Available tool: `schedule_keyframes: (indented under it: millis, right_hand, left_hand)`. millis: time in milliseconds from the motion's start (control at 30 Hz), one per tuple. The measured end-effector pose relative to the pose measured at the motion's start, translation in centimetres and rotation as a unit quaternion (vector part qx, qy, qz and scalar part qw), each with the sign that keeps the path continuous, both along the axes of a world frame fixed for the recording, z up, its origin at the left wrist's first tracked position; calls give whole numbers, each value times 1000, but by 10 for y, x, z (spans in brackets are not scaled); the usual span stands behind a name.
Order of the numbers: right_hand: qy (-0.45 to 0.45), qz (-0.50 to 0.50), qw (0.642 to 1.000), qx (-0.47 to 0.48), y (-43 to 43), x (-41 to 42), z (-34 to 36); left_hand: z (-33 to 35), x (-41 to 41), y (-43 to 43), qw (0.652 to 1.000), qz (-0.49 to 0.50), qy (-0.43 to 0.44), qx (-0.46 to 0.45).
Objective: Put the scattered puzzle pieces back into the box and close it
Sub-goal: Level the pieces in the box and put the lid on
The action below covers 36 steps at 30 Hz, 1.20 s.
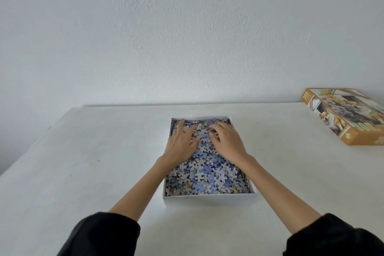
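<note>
The white table (93,151) carries two things. An open white box (209,198) (heaped with puzzle pieces (207,174)) sits directly beneath the left hand (181,141) and right hand (228,139). An orange lid (353,131) lies flat well apart, out to the right hand's side.

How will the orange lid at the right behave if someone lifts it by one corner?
The lid looks like thin printed cardboard, so it is probably light and may flex slightly when held by one corner. It lies flat on the table with low sides, so a push would likely slide it, not tip it.
</note>
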State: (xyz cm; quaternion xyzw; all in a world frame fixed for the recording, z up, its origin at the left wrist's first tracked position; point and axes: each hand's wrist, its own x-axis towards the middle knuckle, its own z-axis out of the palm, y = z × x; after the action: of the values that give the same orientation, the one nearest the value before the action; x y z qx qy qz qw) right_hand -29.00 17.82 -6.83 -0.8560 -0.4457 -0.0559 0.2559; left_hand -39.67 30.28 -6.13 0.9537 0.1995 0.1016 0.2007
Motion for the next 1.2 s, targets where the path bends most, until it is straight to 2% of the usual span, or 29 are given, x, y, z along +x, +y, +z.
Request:
schedule_keyframes:
  millis: [67, 133, 200, 233, 333, 400, 467, 567, 733, 867, 933, 1067, 1200]
  right_hand:
    - [48, 41, 998, -6, -11, -3, 6]
    - [77, 93, 989, -82, -23, -7, 8]
    - [83, 120, 973, -179, -32, -15, 5]
    - [76, 123, 968, -206, -36, -19, 3]
    - [61, 130, 959, -244, -43, -28, 4]
    - [75, 144, 959, -234, -47, -32, 10]
    - [100, 144, 968, -182, -50, -34, 18]
    - [106, 114, 978, -135, -49, -34, 24]
    - [75, 102, 956, -264, -48, -46, 9]
    - [79, 126, 955, -256, -52, -45, 10]
    - [100, 135, 962, -217, -55, -40, 11]
    - [143, 135, 977, -78, -58, -40, 15]
    - [120, 169, 975, -78, -54, -46, 14]
  left_hand:
    - [10, -13, 1, 998, -38, 10, -38]
    - [18, -29, 5, 989, -94, 107, -50]
    - [21, -43, 9, 965, -145, 220, 7]
    - [21, -47, 10, 954, -161, 249, 35]
    - [26, -52, 8, 946, -174, 274, 24]
    - [32, -53, 7, 949, -175, 263, -19]
    - [37, -56, 6, 956, -168, 235, -55]
    - [38, -60, 1, 966, -160, 197, -56]
    - [22, -63, -10, 953, -186, 240, -6]
    - [31, -66, -10, 945, -180, 271, -27]
    - [35, -65, -5, 955, -180, 236, -25]
    - [37, -64, -2, 983, -160, 92, -23]
    - [37, -61, -2, 980, -171, 99, -26]
